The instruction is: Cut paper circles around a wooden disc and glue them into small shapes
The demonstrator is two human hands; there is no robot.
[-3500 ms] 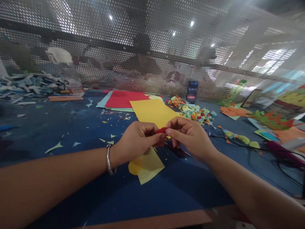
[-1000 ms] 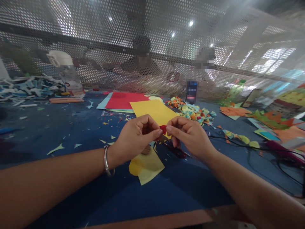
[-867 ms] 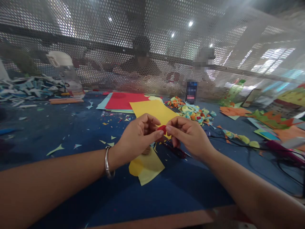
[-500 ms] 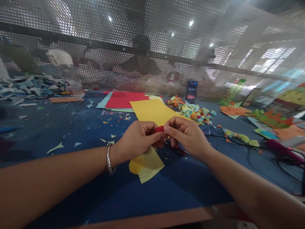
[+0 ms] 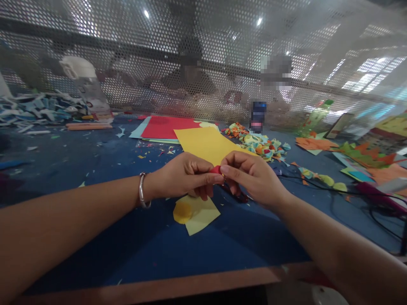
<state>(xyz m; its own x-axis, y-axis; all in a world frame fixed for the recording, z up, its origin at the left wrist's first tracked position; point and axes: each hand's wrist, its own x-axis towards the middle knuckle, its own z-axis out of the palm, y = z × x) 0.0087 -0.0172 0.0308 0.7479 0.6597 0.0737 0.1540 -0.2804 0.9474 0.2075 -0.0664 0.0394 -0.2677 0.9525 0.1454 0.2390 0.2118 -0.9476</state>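
Observation:
My left hand (image 5: 189, 174) and my right hand (image 5: 249, 176) meet over the blue table, pinching a small piece of red paper (image 5: 216, 169) between thumbs and fingers. Most of the piece is hidden by the fingertips, and its full shape cannot be made out. Below the hands lie a pale yellow paper piece (image 5: 203, 216) and a rounded deeper-yellow piece (image 5: 182, 212) overlapping its left side. Under my right hand, partly covered, is a dark, slim object (image 5: 242, 198). Just beyond the fingers rests a large yellow sheet (image 5: 203, 144).
Behind the yellow sheet are a red sheet (image 5: 165, 127) and a heap of small folded paper pieces (image 5: 267, 146). A purple tool with a cord (image 5: 378, 197) lies right. A bottle (image 5: 92, 93) stands left beside paper strips (image 5: 34, 112). People sit behind a perforated screen (image 5: 222, 46).
Both hands still hold the red paper, with slightly shifted fingers. My left hand has lifted a little, showing more of the rounded yellow piece. The view has tilted slightly.

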